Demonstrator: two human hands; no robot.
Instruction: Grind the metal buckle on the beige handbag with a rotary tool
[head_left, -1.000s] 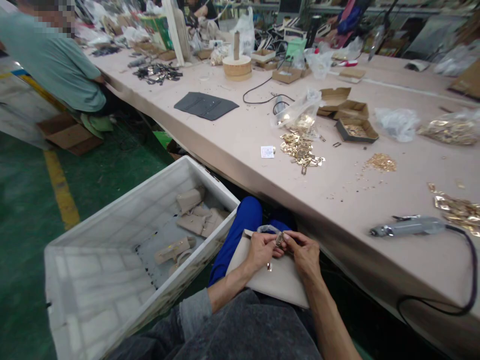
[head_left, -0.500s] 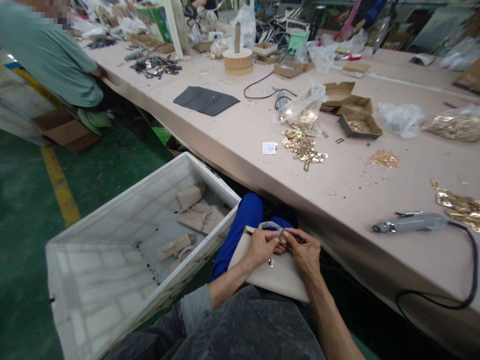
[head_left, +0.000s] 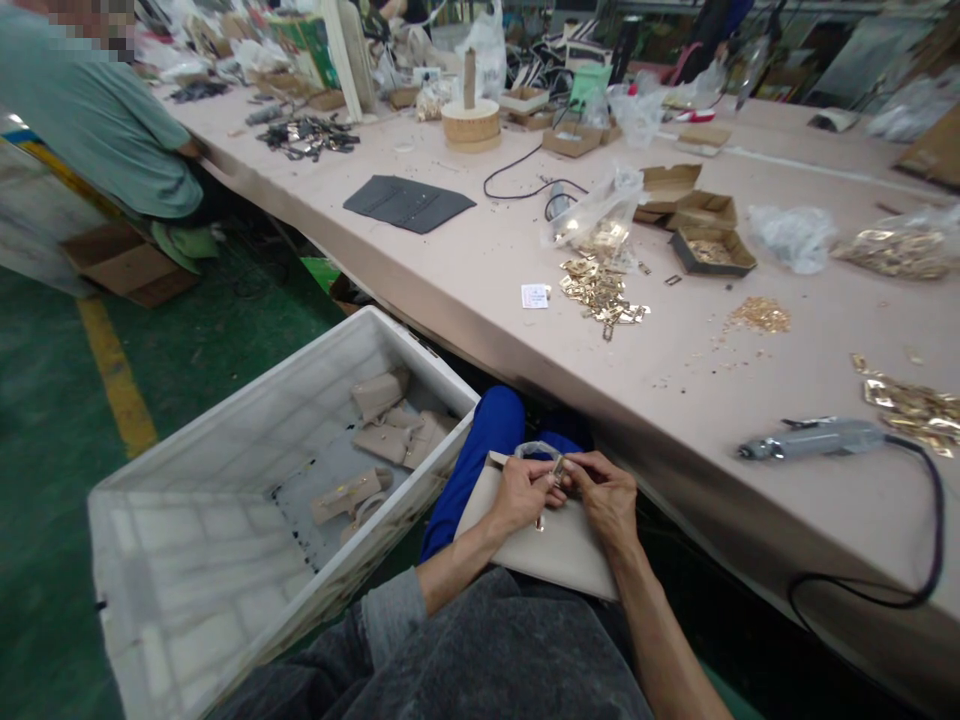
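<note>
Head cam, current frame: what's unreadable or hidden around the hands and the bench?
- Small metal fitting, head view: pinched between left hand and right hand; fingers cover most of it, so its shape is unclear.
- Beige bag: far edge hidden under both hands.
- White label on the table: print too small.
- Grey power tool: cable runs off the table edge, end unseen.
- White crate: near corner cut by the frame.

The left hand [head_left: 517, 493] and right hand [head_left: 607, 497] meet over a flat bag piece [head_left: 551, 548] lying on the lap, below the tabletop [head_left: 465, 270] edge. Left of the hands stands a crate [head_left: 225, 500] with more pieces in it. Beyond the hands on the tabletop lies a heap of metal fittings [head_left: 600, 290]; to their right, a power tool [head_left: 814, 440].
</note>
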